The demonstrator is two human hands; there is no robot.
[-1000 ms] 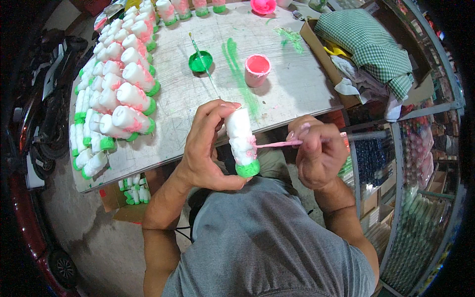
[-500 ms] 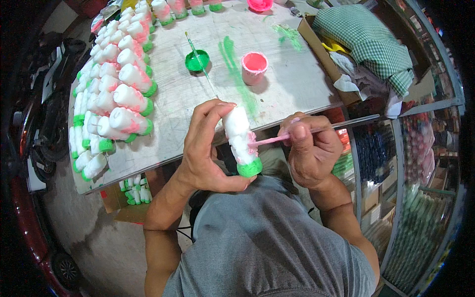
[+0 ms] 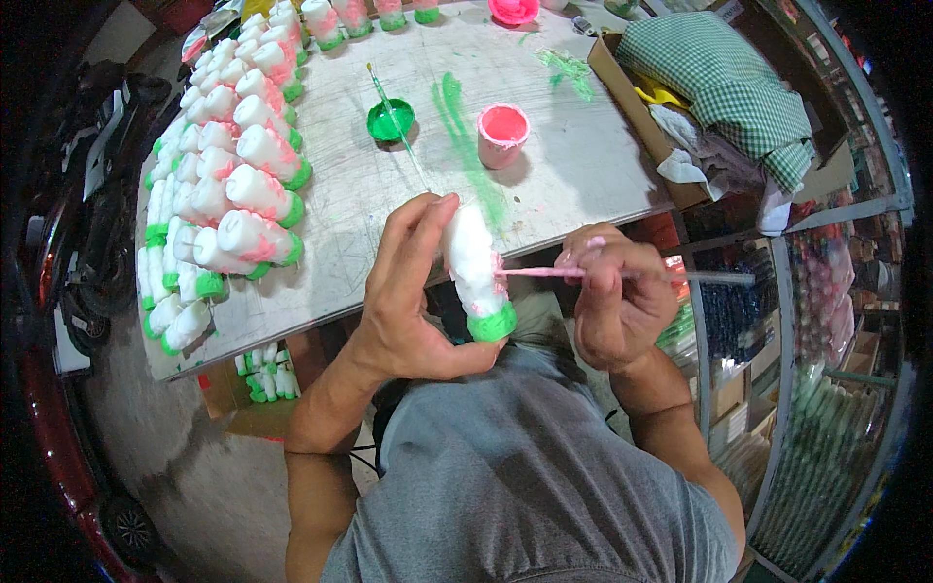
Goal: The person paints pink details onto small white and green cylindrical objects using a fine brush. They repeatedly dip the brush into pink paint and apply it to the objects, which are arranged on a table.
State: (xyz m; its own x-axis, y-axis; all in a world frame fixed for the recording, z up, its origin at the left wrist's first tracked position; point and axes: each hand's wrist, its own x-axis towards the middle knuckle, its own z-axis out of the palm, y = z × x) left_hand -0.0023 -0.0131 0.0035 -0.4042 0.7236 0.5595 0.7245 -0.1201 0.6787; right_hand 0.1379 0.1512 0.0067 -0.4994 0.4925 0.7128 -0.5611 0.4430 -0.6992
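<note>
Between the thumb and fingers of my left hand (image 3: 403,301) is a white candle-like figure (image 3: 470,248) with a green base and pink patches on its right side. It tilts slightly, its green end toward me. My right hand (image 3: 627,296) is closed around a thin paintbrush (image 3: 544,273) coated in pink, its tip touching the figure's side. Beyond them on the table stands a cup of pink paint (image 3: 502,136). Left of it, a second brush (image 3: 397,126) rests across a small green paint dish (image 3: 391,120).
Rows of similar white, pink and green figures (image 3: 255,194) crowd the left of the table (image 3: 340,233). A cardboard box (image 3: 632,117) with a green checked cloth (image 3: 714,78) sits at the right. Shelves (image 3: 777,369) stand right; a box of figures (image 3: 264,374) is below the table.
The figure in my left hand has turned and tipped slightly. My right hand has shifted a little to the right, with the brush now lying more level.
</note>
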